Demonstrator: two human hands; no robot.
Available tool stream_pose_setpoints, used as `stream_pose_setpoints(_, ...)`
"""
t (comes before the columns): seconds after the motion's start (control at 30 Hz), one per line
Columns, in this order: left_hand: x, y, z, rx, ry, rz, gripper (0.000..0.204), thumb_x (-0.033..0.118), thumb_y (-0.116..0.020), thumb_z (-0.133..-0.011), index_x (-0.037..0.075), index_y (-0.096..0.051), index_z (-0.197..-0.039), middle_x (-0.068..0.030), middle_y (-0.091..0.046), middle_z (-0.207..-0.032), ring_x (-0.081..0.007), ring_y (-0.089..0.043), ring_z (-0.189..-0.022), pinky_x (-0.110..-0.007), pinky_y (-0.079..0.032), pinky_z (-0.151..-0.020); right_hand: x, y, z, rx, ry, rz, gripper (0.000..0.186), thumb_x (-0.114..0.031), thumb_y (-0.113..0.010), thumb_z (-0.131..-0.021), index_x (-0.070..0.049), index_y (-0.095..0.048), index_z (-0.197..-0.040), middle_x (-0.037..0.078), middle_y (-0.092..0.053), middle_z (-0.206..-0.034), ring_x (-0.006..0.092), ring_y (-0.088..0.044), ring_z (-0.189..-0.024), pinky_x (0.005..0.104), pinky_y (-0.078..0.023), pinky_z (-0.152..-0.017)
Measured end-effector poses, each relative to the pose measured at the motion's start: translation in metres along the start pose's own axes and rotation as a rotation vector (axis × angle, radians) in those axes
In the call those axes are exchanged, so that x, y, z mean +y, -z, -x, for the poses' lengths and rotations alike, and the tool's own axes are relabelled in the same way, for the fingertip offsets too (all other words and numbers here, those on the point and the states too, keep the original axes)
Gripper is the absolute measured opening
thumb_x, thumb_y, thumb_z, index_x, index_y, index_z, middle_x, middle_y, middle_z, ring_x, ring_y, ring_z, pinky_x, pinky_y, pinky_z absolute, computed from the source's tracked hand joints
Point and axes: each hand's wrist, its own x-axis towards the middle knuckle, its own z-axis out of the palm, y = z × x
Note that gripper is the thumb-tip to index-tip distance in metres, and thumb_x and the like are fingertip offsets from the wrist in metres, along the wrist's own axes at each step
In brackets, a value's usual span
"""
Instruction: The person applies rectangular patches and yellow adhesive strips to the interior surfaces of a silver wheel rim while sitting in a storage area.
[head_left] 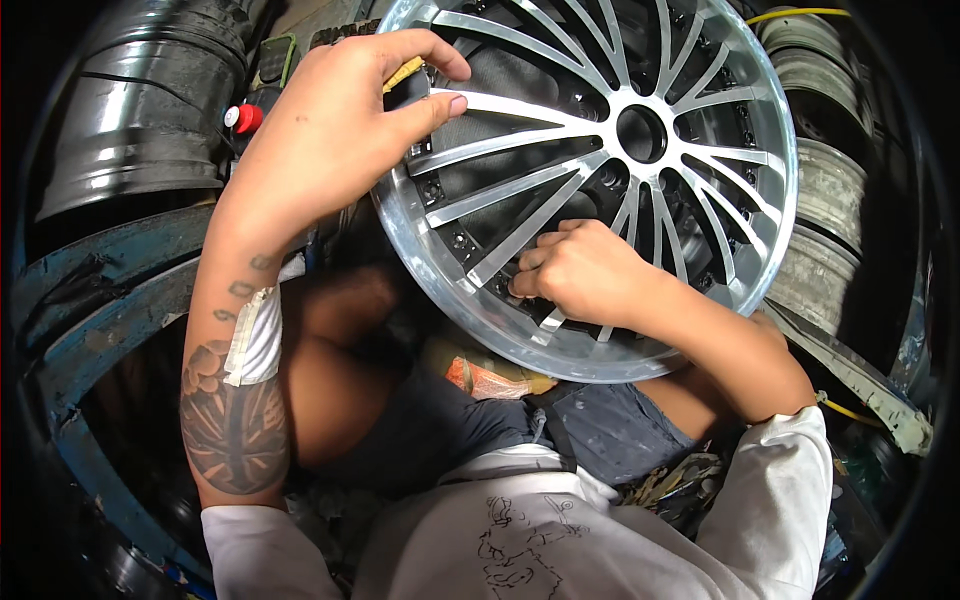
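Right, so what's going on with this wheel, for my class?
Someone is working by hand on a silver-and-black spoked wheel. Their left hand is at its upper-left edge, a partly hidden yellow item showing between thumb and forefinger. The right hand, fingers curled, is at the lower spokes; whether it holds anything is hidden. Dull metal rims sit to the right.

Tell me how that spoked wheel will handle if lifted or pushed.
The spoked wheel looks metallic, so it should be stiff and probably fairly heavy. Its circular rim suggests it could roll if stood on edge. That smooth, shiny rim may also feel slippery.
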Motion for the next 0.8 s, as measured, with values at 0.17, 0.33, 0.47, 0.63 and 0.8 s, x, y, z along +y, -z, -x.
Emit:
stream_pose_setpoints(0.17, -0.003, -0.001, 0.001, -0.009, 0.018, -0.015, 0.024, 0.016, -0.075, -0.094, 0.001, -0.071, -0.112, -0.0052, -0.071, -0.091, -0.0112, -0.062, -0.086, -0.03, -0.051, -0.083, -0.006, 0.002, -0.001, -0.011, -0.017, 0.021, 0.013, -0.019, -0.063, -0.08, -0.016, -0.075, -0.085, -0.001, -0.07, -0.086, 0.0211, -0.071, -0.091, 0.039, -0.058, -0.079)
stream_pose_setpoints(0.33, -0.004, -0.006, 0.001, -0.003, -0.046, -0.037, 0.023, 0.016, -0.075, -0.094, 0.001, -0.071, -0.112, -0.0062, -0.071, -0.092, -0.0118, -0.064, -0.087, -0.03, -0.051, -0.084, -0.007, -0.003, 0.0, 0.038, -0.013, 0.032, 0.013, -0.02, -0.064, -0.08, -0.016, -0.075, -0.084, -0.001, -0.07, -0.086, 0.0203, -0.071, -0.092, 0.0383, -0.057, -0.081)
stream_pose_setpoints(0.47, 0.007, -0.001, 0.0, -0.023, 0.012, 0.0, 0.024, 0.017, -0.075, -0.094, 0.001, -0.071, -0.112, -0.0092, -0.074, -0.095, -0.0147, -0.067, -0.09, -0.031, -0.051, -0.086, -0.005, 0.0, 0.005, -0.035, -0.038, 0.09, 0.022, -0.02, -0.066, -0.075, -0.017, -0.078, -0.094, -0.001, -0.069, -0.088, 0.0193, -0.069, -0.093, 0.0362, -0.054, -0.082)
stream_pose_setpoints(0.63, -0.006, -0.01, 0.0, 0.024, -0.082, -0.073, 0.023, 0.017, -0.074, -0.095, 0.003, -0.071, -0.113, -0.0075, -0.07, -0.082, -0.0097, -0.063, -0.077, -0.03, -0.051, -0.072, -0.006, 0.0, 0.005, -0.035, -0.053, 0.027, 0.019, -0.015, -0.07, -0.075, -0.016, -0.077, -0.092, 0.0, -0.07, -0.088, 0.0203, -0.069, -0.092, 0.0371, -0.053, -0.085)
stream_pose_setpoints(0.8, -0.003, -0.02, 0.003, 0.006, -0.1, 0.038, 0.022, 0.017, -0.074, -0.095, 0.006, -0.07, -0.114, -0.005, -0.06, -0.062, -0.0086, -0.059, -0.056, -0.029, -0.043, -0.054, 0.001, 0.004, 0.004, 0.032, -0.043, -0.07, 0.016, -0.013, -0.074, -0.076, -0.011, -0.075, -0.091, 0.003, -0.07, -0.092, 0.0246, -0.069, -0.092, 0.0385, -0.054, -0.083)
